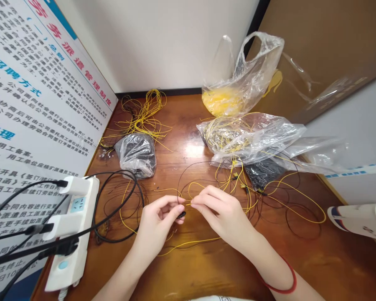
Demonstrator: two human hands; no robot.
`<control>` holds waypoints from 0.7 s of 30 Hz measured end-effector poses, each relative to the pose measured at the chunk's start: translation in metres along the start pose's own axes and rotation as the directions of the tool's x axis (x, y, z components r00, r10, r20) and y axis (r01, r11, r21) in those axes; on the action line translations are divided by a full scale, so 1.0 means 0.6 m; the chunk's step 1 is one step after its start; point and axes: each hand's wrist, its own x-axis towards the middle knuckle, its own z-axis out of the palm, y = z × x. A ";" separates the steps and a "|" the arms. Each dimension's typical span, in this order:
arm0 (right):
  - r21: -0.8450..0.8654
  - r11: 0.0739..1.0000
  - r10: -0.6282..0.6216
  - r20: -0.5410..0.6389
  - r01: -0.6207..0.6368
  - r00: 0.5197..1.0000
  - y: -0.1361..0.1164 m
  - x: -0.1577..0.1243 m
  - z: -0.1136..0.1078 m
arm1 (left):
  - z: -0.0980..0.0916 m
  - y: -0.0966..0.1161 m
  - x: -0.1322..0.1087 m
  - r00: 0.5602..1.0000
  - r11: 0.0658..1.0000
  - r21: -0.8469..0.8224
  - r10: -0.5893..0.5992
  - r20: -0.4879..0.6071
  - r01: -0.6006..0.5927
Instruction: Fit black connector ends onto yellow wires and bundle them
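My left hand (158,219) is closed in a pinch on a small black connector (181,215) over the wooden table (188,259). My right hand (221,211) meets it fingertip to fingertip, pinching the end of a thin yellow wire (194,241) at the connector. The wire loops back under both hands. Loose yellow and black wires (288,200) lie tangled just beyond and to the right of my right hand. A red band circles my right wrist.
A white power strip (73,234) with black cables plugged in lies at left beside a printed board. A clear bag of black parts (136,154), a yellow wire bundle (144,113) and plastic bags holding wires and yellow material (238,133) sit behind. A white object (360,219) lies at right.
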 end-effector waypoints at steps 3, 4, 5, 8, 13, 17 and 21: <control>-0.062 0.996 -0.060 -0.003 0.060 0.998 -0.006 -0.005 0.008 | 0.000 -0.001 -0.001 1.000 1.000 0.004 -0.014 0.022 0.014; -0.079 0.994 -0.078 -0.008 0.077 0.997 -0.007 -0.006 0.010 | 0.001 -0.001 -0.001 0.999 1.000 0.016 -0.015 0.031 0.015; -0.091 0.992 -0.092 -0.010 0.090 0.996 -0.008 -0.007 0.010 | 0.001 -0.002 -0.002 0.999 0.999 0.032 -0.016 0.040 0.015; -0.107 0.989 -0.101 -0.015 0.099 0.995 -0.008 -0.006 0.008 | 0.000 -0.004 -0.002 0.997 0.997 0.083 -0.011 0.070 0.005; -0.101 0.993 -0.070 -0.021 0.068 0.997 -0.003 0.000 0.000 | -0.005 -0.012 -0.004 0.996 0.987 0.157 0.031 0.086 -0.044; -0.067 0.997 -0.041 -0.021 0.040 0.999 0.000 0.000 0.000 | -0.006 -0.013 -0.005 0.996 0.982 0.180 0.044 0.082 -0.058; -0.050 0.999 -0.018 -0.024 0.017 1.000 0.000 -0.002 0.002 | -0.005 -0.010 -0.004 0.997 0.982 0.177 0.055 0.062 -0.065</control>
